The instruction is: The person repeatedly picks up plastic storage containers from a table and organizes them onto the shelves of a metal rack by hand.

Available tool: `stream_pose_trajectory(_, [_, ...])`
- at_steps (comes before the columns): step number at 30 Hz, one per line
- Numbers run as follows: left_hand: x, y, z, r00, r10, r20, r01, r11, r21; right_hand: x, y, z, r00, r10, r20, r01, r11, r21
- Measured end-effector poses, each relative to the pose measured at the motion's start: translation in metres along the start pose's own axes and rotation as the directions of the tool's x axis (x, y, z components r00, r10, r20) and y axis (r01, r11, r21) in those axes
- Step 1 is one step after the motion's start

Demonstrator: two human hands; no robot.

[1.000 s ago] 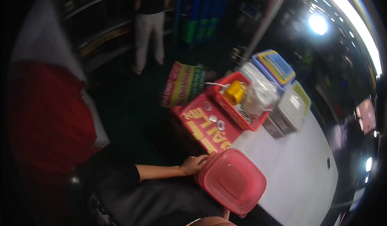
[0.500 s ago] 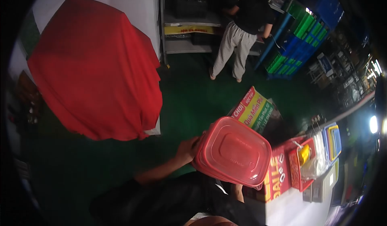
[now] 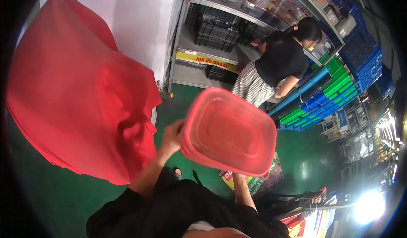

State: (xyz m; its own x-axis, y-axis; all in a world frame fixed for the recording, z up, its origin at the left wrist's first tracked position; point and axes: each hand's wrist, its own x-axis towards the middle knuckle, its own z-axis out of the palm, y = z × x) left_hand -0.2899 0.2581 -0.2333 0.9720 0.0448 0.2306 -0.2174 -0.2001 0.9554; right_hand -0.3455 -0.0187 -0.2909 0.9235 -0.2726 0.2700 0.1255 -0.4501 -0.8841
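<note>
A red plastic container with a see-through lid (image 3: 231, 132) is held out in front of my body. My left hand (image 3: 171, 137) grips its left side, with the fingers partly behind the rim. At the container's lower right, my right hand (image 3: 241, 176) supports it from beneath, mostly hidden by the container. Left of my left hand hangs a large red cloth (image 3: 85, 93) draped over something.
A person in a black top (image 3: 282, 57) stands at a metal shelf (image 3: 203, 83) with black crates (image 3: 216, 32) and lidded boxes. Green and blue crates (image 3: 335, 81) are stacked at the right. A printed sign (image 3: 267, 180) lies low beyond my right hand.
The view has swung from the table toward the shelf and the person, who now appears nearer. Both hands still carry the red container. The table has moved to the lower right edge.
</note>
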Motion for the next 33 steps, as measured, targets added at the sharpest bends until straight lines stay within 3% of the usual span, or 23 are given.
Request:
stream_pose_trajectory(1, [0.025, -0.001, -0.002, 0.997, 0.039, -0.068, -0.048, 0.989, -0.137, 0.030, -0.006, 0.009, 0.999, -0.034, 0.010, 0.034, 0.999, 0.007])
stream_pose_trajectory(2, [0.048, -0.010, -0.006, 0.983, 0.164, -0.085, -0.161, 0.986, 0.039, 0.053, -0.011, 0.015, 0.998, -0.061, 0.017, 0.061, 0.998, 0.016])
stream_pose_trajectory(4, [0.091, -0.009, -0.015, 0.990, 0.132, -0.054, -0.115, 0.962, 0.247, 0.091, -0.018, 0.028, 0.996, -0.090, 0.008, 0.090, 0.995, 0.034])
stream_pose_trajectory(10, [0.199, -0.002, -0.013, 0.935, 0.327, -0.140, -0.312, 0.943, 0.119, 0.188, 0.003, 0.079, 0.997, -0.047, -0.055, 0.052, 0.994, 0.094])
stream_pose_trajectory(14, [0.281, -0.022, -0.008, 0.957, 0.265, -0.115, -0.257, 0.963, 0.079, 0.271, 0.016, 0.115, 1.000, 0.003, 0.007, -0.004, 0.986, 0.165])
stream_pose_trajectory(17, [0.356, -0.025, -0.011, 0.968, 0.239, -0.070, -0.224, 0.959, 0.175, 0.346, 0.017, 0.141, 0.994, 0.105, -0.010, -0.100, 0.970, 0.223])
stream_pose_trajectory(18, [0.381, -0.019, -0.014, 0.970, 0.233, -0.070, -0.220, 0.964, 0.151, 0.374, 0.013, 0.150, 0.991, 0.095, -0.098, -0.051, 0.922, 0.384])
stream_pose_trajectory(20, [0.436, -0.006, -0.020, 0.975, 0.211, -0.066, -0.203, 0.973, 0.108, 0.435, 0.003, 0.159, 0.994, 0.033, -0.103, 0.022, 0.869, 0.494])
stream_pose_trajectory(21, [0.468, -0.009, -0.025, 0.972, 0.218, -0.084, -0.205, 0.968, 0.143, 0.464, -0.001, 0.155, 1.000, -0.020, -0.019, 0.027, 0.885, 0.465])
stream_pose_trajectory(22, [0.498, -0.010, -0.030, 0.971, 0.219, -0.095, -0.199, 0.963, 0.183, 0.505, -0.012, 0.155, 0.991, -0.131, 0.016, 0.129, 0.987, 0.097])
stream_pose_trajectory(23, [0.515, 0.011, -0.035, 0.972, 0.189, -0.140, -0.174, 0.978, 0.115, 0.525, -0.073, 0.158, 0.993, -0.081, 0.091, 0.044, 0.935, 0.353])
stream_pose_trajectory(24, [0.535, 0.033, -0.037, 0.969, 0.161, -0.187, -0.155, 0.987, 0.046, 0.540, -0.143, 0.158, 0.990, -0.139, 0.011, 0.127, 0.933, 0.337])
stream_pose_trajectory(25, [0.574, 0.032, -0.036, 0.853, 0.438, -0.285, -0.432, 0.898, 0.087, 0.570, -0.153, 0.166, 0.983, -0.176, -0.047, 0.181, 0.914, 0.364])
stream_pose_trajectory(27, [0.615, 0.056, -0.046, 0.885, 0.363, -0.292, -0.372, 0.928, 0.026, 0.631, -0.173, 0.183, 0.955, -0.248, -0.162, 0.293, 0.868, 0.400])
stream_pose_trajectory(28, [0.633, 0.071, -0.049, 0.900, 0.308, -0.307, -0.335, 0.941, -0.037, 0.659, -0.184, 0.189, 0.986, -0.159, -0.049, 0.162, 0.844, 0.512])
stream_pose_trajectory(29, [0.649, 0.083, -0.047, 0.919, 0.213, -0.333, -0.278, 0.947, -0.163, 0.691, -0.190, 0.203, 0.989, -0.138, -0.053, 0.144, 0.818, 0.557])
stream_pose_trajectory(33, [0.712, 0.088, -0.066, 0.955, 0.094, -0.283, -0.106, 0.994, -0.026, 0.755, -0.220, 0.228, 0.987, -0.158, 0.041, 0.105, 0.808, 0.579])
